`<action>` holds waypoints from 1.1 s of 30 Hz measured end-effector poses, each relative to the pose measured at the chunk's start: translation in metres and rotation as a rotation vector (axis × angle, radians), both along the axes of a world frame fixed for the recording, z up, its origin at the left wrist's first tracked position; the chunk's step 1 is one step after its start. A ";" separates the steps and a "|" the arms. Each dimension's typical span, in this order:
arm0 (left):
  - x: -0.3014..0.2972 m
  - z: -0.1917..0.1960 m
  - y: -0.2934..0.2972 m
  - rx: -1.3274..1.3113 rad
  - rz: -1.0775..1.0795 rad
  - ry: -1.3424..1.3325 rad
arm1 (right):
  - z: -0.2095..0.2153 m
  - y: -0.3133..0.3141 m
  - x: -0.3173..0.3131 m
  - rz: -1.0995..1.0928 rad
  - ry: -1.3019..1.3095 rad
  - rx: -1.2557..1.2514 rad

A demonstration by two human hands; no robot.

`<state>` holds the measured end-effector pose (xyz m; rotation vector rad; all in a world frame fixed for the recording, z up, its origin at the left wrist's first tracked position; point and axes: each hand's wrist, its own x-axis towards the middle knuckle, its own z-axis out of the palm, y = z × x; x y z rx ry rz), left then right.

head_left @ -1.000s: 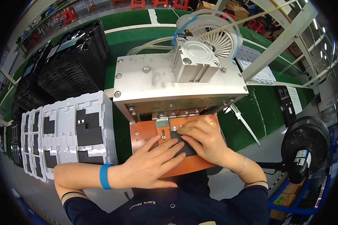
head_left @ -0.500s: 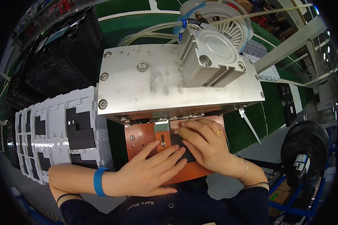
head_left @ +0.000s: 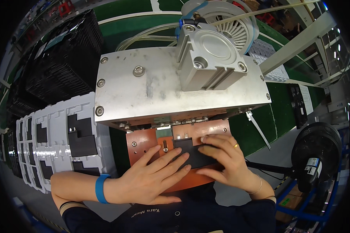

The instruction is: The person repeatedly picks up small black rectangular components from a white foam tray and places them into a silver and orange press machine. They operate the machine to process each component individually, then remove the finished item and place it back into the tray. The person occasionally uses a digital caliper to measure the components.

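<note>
A flat black L-shaped piece [head_left: 185,149] with two small silver tabs at its far edge lies on an orange-brown fixture plate [head_left: 142,141]. My left hand [head_left: 151,176] rests flat, its fingers stretched out and the fingertips on the near left part of the black piece. On the other side, my right hand [head_left: 230,161] has its fingers apart, the fingertips at the piece's right part and the thumb near its close edge. Just beyond the plate stands a silver metal press block [head_left: 144,91], topped by a square air cylinder [head_left: 216,54].
On the left, a white tray [head_left: 58,141] holds several similar black pieces, with stacked black trays [head_left: 66,58] behind it. A white fan [head_left: 237,33] stands behind the press. At right are a slim metal caliper-like tool [head_left: 258,130] and a black fan [head_left: 315,151].
My right hand has drawn back to the right and spread its fingers, uncovering the black piece and its tabs. The left hand stays nearly in place; the view has shifted slightly.
</note>
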<state>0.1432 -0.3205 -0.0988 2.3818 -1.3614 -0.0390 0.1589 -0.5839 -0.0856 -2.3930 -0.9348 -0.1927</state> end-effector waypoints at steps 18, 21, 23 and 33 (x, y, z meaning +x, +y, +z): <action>0.019 0.000 0.005 -0.013 0.103 0.033 | -0.005 0.008 0.030 0.069 -0.008 -0.010; 0.020 0.001 0.005 0.001 0.100 0.040 | -0.004 0.008 0.031 0.069 -0.006 -0.025; 0.020 0.002 0.005 0.004 0.093 0.039 | -0.006 0.008 0.030 0.066 0.004 -0.019; 0.021 0.000 0.005 0.026 0.091 0.029 | -0.009 0.006 0.031 0.055 0.021 -0.014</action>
